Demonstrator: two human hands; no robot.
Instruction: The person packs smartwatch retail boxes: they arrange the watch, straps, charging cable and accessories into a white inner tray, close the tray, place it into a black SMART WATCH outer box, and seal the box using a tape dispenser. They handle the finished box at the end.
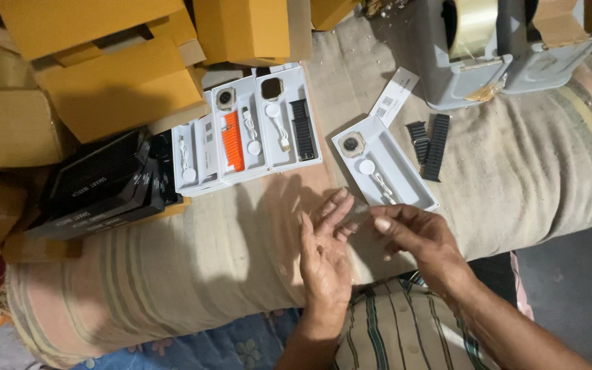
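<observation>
Film: a small clear plastic film (pixel 359 211) is pinched between the two hands, just below the near corner of the single white tray; it is blurred, and its long axis seems to run roughly left to right, from one hand's fingertips to the other's.
Left hand: the left hand (pixel 325 250) lies palm up over the striped cushion, fingers pointing up and to the right, their tips touching the film's left end.
Right hand: the right hand (pixel 416 236) reaches in from the lower right, its grip closed on the film's right end between thumb and forefinger.
Single tray: a white tray (pixel 405 175) lies tilted, long axis running from upper left to lower right, with a watch case (pixel 352 144) at its upper end and a white charging cable (pixel 376 177) below it.
Loose straps: two black strap halves (pixel 430 145) lie just right of that tray.
Tray row: three more white trays (pixel 241 130) sit side by side, one holding an orange strap (pixel 233 151), another a black strap (pixel 301 139).
Surface: a striped cushion (pixel 173 260) carries it all.
Surroundings: black boxes (pixel 101 188) are stacked at left, brown cartons (pixel 118 75) behind, a grey tape dispenser (pixel 474 62) at top right.
</observation>
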